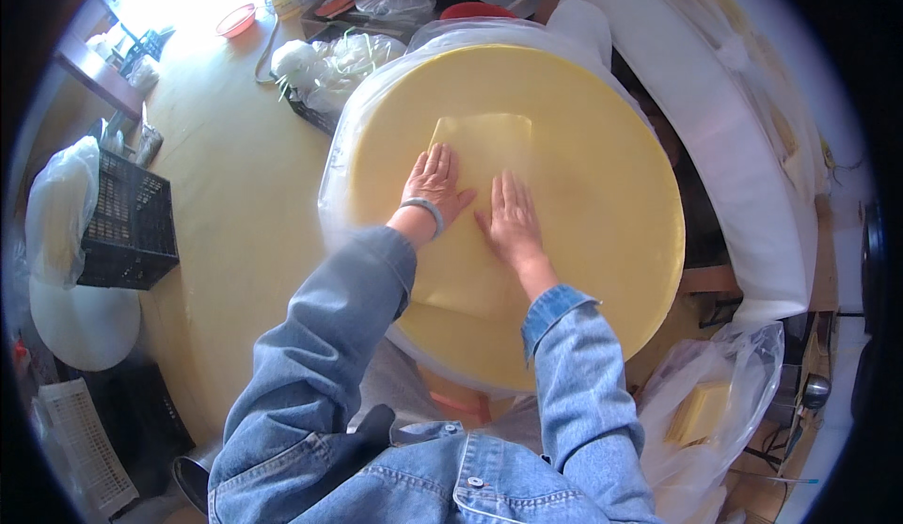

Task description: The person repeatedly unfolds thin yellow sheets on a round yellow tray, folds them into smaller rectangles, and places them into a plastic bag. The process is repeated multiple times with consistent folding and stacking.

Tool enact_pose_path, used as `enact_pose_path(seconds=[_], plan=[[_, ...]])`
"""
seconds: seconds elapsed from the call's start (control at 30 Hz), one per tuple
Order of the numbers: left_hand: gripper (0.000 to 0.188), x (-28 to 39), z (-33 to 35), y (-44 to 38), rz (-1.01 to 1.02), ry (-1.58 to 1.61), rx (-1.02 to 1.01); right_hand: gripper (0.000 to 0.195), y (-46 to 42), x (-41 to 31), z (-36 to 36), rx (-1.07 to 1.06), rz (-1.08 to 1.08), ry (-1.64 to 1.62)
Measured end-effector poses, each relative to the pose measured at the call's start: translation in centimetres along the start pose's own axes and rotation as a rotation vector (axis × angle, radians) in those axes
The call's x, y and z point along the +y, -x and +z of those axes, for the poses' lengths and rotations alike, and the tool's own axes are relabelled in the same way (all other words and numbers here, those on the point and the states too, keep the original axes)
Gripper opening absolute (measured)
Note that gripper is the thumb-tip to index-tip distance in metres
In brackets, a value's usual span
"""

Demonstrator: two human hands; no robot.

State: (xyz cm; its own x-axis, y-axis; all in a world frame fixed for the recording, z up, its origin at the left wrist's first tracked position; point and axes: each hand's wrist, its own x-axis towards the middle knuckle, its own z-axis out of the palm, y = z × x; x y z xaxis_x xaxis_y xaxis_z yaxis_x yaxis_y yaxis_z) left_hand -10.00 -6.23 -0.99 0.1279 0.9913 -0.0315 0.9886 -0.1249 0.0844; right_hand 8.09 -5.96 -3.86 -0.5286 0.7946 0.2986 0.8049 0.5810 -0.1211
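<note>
A large round stack of thin, glossy yellow sheets [600,192] lies before me on clear plastic film. On its top rests a folded rectangular sheet [487,136] of the same yellow material. My left hand [436,184] presses flat near the fold's left side, with a grey bangle on the wrist. Slightly lower and to the right, my right hand [513,217] also lies flat, its fingertips blurred. Neither hand grips anything. Both forearms wear blue denim sleeves, which partly hide the lower left rim of the stack.
A black plastic crate [130,217] and a round white disc-like thing [85,326] stand at left. Bagged goods [338,65] sit beyond the stack's far left edge. At lower right, a clear bag [748,355] holds folded yellow sheets [698,414]. White covering [748,192] curves along the right.
</note>
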Motion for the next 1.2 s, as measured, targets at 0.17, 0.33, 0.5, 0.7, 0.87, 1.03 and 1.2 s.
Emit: enact_pose_path(seconds=[0.17,0.33,0.5,0.7,0.87,1.03,1.2], plan=[[0.087,-0.2,-1.0,-0.6,0.015,0.008,-0.069,0.073,-4.9,4.0,1.3,-0.013,0.069,0.007],[0.09,-0.8,-2.0,-2.4,0.016,-0.024,-0.081,0.074,-7.7,5.5,1.7,0.008,0.085,0.039],[0.092,-2.1,-1.5,-5.3,0.007,-0.006,-0.014,0.082,-8.6,5.4,1.2,-0.383,0.224,0.162],[0.092,-2.1,-1.4,-1.4,0.066,-0.038,-0.072,0.083,-3.7,3.2,0.2,-0.102,0.1,-0.008],[0.096,-1.2,-2.4,5.9,0.111,-0.062,-0.168,0.089,2.7,-0.5,-1.2,-0.251,0.131,0.012],[0.097,-0.4,-3.0,12.3,0.101,0.078,-0.126,0.089,8.2,-4.2,-2.7,-0.361,0.119,0.054],[0.091,0.7,-3.3,15.1,-0.021,0.372,0.022,0.088,12.5,-5.9,-1.7,-0.201,0.166,-0.13]])
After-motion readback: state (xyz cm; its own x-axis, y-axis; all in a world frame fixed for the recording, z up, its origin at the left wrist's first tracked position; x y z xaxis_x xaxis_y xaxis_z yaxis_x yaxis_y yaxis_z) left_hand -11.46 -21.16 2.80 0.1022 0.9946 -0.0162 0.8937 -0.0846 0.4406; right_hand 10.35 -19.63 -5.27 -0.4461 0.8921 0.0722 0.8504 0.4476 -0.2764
